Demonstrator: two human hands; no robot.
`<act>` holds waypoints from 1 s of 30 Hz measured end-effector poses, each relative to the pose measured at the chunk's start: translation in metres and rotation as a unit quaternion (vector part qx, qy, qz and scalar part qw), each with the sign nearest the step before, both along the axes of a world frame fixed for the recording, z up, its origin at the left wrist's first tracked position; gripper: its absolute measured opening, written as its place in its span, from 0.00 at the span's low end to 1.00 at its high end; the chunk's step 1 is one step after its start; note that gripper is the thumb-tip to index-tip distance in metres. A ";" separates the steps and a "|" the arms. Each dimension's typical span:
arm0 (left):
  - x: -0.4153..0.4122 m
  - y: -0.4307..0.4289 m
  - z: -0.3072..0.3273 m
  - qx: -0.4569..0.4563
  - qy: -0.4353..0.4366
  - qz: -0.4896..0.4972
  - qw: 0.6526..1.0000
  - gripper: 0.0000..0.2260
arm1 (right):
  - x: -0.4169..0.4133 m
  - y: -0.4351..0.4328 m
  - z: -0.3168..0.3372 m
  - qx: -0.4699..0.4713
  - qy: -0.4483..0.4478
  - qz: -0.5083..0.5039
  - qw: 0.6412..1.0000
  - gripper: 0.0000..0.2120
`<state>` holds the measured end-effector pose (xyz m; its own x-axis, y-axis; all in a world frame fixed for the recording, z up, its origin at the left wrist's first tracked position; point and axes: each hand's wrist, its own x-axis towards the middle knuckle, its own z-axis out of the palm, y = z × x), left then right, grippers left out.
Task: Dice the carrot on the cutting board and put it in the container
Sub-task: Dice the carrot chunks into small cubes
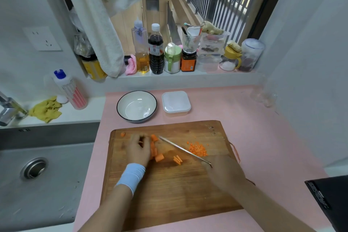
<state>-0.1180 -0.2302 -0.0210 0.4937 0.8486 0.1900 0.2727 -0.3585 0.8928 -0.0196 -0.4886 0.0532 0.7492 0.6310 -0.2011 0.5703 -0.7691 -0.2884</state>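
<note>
On the wooden cutting board [169, 184] my left hand [137, 148] lies over a row of carrot chunks [155, 151], its curled fingers holding them in place. My right hand [224, 171] grips the handle of a knife [183, 149], the blade slanting up and left toward those chunks. A few carrot sticks [178, 160] lie under the blade. A pile of diced carrot [197, 149] sits right of the knife. One carrot end [123, 134] lies at the board's far left corner. Behind the board stand a lidded plastic container [176, 102] and a white bowl [136, 106].
The board rests on a pink counter [254, 128]. A steel sink [37, 171] lies to the left, with a faucet [9, 109] and a yellow cloth [46, 110]. Bottles and jars [156, 51] line the window sill. A black box [329, 199] is at the right edge.
</note>
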 end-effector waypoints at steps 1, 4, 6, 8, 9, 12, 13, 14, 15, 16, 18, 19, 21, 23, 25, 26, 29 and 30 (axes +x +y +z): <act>0.002 0.011 0.008 -0.019 0.000 -0.002 1.000 0.10 | 0.001 -0.002 0.000 0.004 -0.028 0.028 0.999 0.14; 0.013 0.030 0.034 -0.067 0.061 -0.108 0.990 0.11 | 0.004 -0.005 0.002 0.022 -0.078 0.091 0.993 0.13; 0.025 0.028 0.048 -0.110 0.127 -0.234 0.958 0.10 | 0.007 -0.005 -0.001 0.003 -0.120 0.114 0.986 0.11; 0.039 0.021 0.053 -0.119 0.224 -0.353 0.901 0.04 | 0.009 -0.005 -0.004 -0.009 -0.154 0.139 0.978 0.12; 0.045 0.016 0.052 -0.105 0.274 -0.396 0.870 0.02 | 0.010 -0.005 -0.005 -0.012 -0.172 0.154 0.973 0.14; 0.057 0.004 0.040 -0.075 0.360 -0.466 0.805 0.08 | 0.012 -0.005 -0.006 0.011 -0.222 0.182 0.958 0.18; 0.059 0.001 0.036 -0.057 0.365 -0.473 0.800 0.10 | 0.011 -0.005 -0.006 0.021 -0.230 0.187 0.955 0.19; 0.061 -0.001 0.032 -0.048 0.365 -0.476 0.799 0.10 | 0.011 -0.005 -0.004 0.025 -0.235 0.190 0.953 0.20; 0.062 -0.003 0.029 -0.056 0.356 -0.478 0.801 0.09 | 0.010 -0.005 -0.004 0.029 -0.237 0.189 0.952 0.21; 0.063 -0.004 0.027 -0.066 0.351 -0.476 0.804 0.07 | 0.010 -0.005 -0.005 0.033 -0.235 0.187 0.953 0.22; 0.065 -0.004 0.022 -0.081 0.337 -0.461 0.817 0.04 | 0.010 -0.008 -0.007 0.045 -0.230 0.179 0.956 0.23; 0.065 -0.003 0.020 -0.088 0.325 -0.450 0.827 0.03 | 0.010 -0.010 -0.009 0.049 -0.221 0.172 0.959 0.24; 0.063 0.002 0.017 -0.096 0.308 -0.407 0.855 0.05 | 0.010 -0.015 -0.008 0.046 -0.193 0.151 0.968 0.20; 0.061 0.012 0.014 -0.092 0.287 -0.353 0.886 0.06 | 0.009 -0.020 -0.003 0.049 -0.147 0.105 0.982 0.16; 0.056 0.022 0.013 -0.091 0.267 -0.309 0.908 0.07 | 0.009 -0.026 0.002 0.056 -0.073 0.048 0.995 0.18; 0.053 0.024 0.014 -0.091 0.263 -0.293 0.915 0.07 | 0.009 -0.028 0.003 0.051 -0.037 0.023 0.998 0.18; 0.047 0.019 0.009 -0.066 0.279 -0.301 0.909 0.05 | 0.011 -0.025 0.002 0.035 0.067 -0.089 0.993 0.10; 0.045 0.012 0.007 -0.056 0.284 -0.325 0.900 0.05 | 0.010 -0.022 0.001 0.051 0.093 -0.125 0.986 0.09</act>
